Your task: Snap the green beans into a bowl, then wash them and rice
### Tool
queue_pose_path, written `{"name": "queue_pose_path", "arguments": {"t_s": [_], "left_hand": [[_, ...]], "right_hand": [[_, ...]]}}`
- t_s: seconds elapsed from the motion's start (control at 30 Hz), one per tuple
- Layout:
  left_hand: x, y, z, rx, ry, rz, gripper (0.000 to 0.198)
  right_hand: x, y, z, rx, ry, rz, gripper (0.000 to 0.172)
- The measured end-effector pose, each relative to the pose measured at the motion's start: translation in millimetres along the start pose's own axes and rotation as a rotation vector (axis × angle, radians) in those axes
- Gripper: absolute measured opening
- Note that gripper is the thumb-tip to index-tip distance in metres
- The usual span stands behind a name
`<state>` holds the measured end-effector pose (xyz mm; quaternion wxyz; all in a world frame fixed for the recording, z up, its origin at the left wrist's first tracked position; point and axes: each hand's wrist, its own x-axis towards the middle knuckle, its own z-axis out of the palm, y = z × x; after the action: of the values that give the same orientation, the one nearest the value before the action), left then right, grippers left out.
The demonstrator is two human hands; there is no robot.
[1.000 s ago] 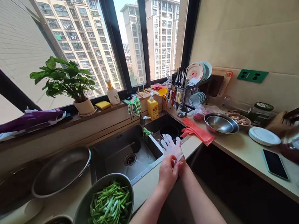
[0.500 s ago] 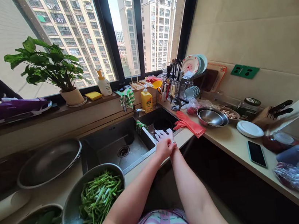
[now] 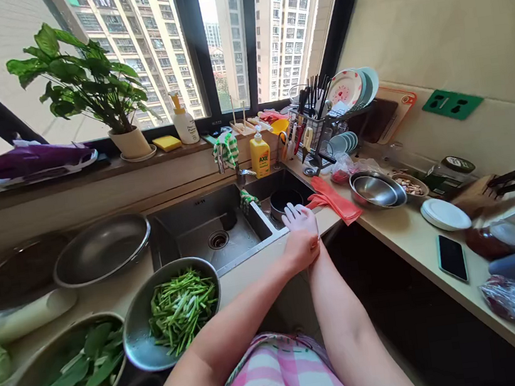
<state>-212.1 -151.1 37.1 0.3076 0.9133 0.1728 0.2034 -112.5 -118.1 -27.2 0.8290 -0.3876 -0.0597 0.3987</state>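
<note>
Gripping the right wrist, the left hand (image 3: 300, 249) closes over the cuff of a thin, whitish plastic glove (image 3: 294, 214) sheathing the open right hand (image 3: 302, 222), fingers upright just past the rim of the steel sink (image 3: 199, 251), near crinkled red rubber gloves (image 3: 335, 202) lying on the bench (image 3: 395, 225).

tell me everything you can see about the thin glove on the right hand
The thin glove is pale and whitish, slightly see-through, and looks like disposable plastic. It covers the right hand, with the fingers spread and pointing upward, beside the sink. Its cuff end is hidden by the left hand, which closes around it at the wrist.
</note>
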Motion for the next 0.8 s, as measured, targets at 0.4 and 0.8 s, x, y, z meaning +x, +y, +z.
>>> {"name": "queue_pose_path", "arguments": {"t_s": [0.4,0.8], "left_hand": [[-32.0,9.5,-2.6,-0.07,-0.055,0.025,0.022],[-107.0,-9.2,-19.1,-1.186,-0.547,-0.483,0.046]], "right_hand": [[-24.2,-16.4,21.3,0.13,-0.046,0.132,0.031],[-165.7,-58.5,31.8,0.116,-0.65,0.633,0.092]]}}
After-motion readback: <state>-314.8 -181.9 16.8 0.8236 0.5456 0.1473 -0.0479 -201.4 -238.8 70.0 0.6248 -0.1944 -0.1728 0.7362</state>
